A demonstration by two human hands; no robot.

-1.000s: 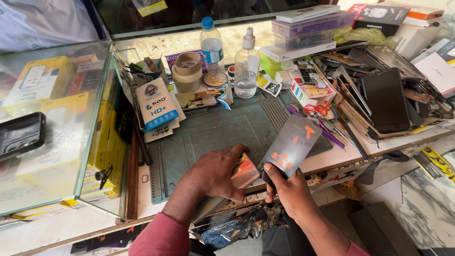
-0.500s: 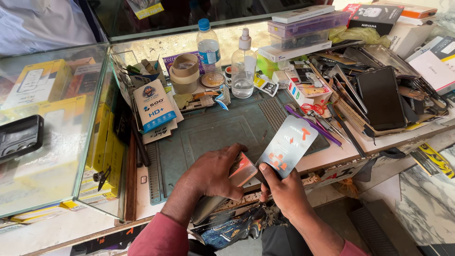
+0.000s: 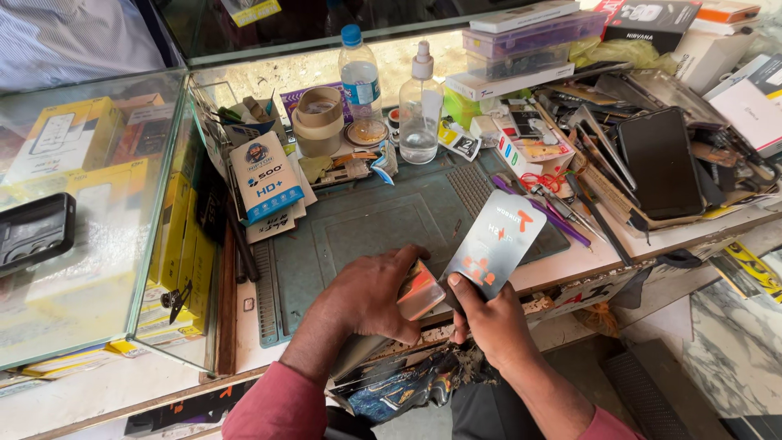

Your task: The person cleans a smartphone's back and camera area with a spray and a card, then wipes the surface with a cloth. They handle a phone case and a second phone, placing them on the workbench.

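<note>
My left hand (image 3: 368,295) grips a stack of flat packets (image 3: 417,295) at the near edge of the counter, fingers curled over the top. My right hand (image 3: 489,319) pinches the lower end of a grey flat packet with orange marks (image 3: 495,243), tilted up out of that stack. Both hands hover over the front rim of a dark green work mat (image 3: 366,224). More packets (image 3: 391,387) sit in an open drawer below my hands.
A glass display case (image 3: 90,212) with yellow boxes stands at left, a black phone (image 3: 34,232) on top. Behind the mat: tape roll (image 3: 318,121), water bottle (image 3: 358,77), spray bottle (image 3: 421,110), blue-white packet (image 3: 265,186). A dark phone (image 3: 660,161) and tools lie right.
My right hand has drawn the grey packet further up out of the stack and tilted it, showing its lighter face. My left hand keeps its hold on the stack.
</note>
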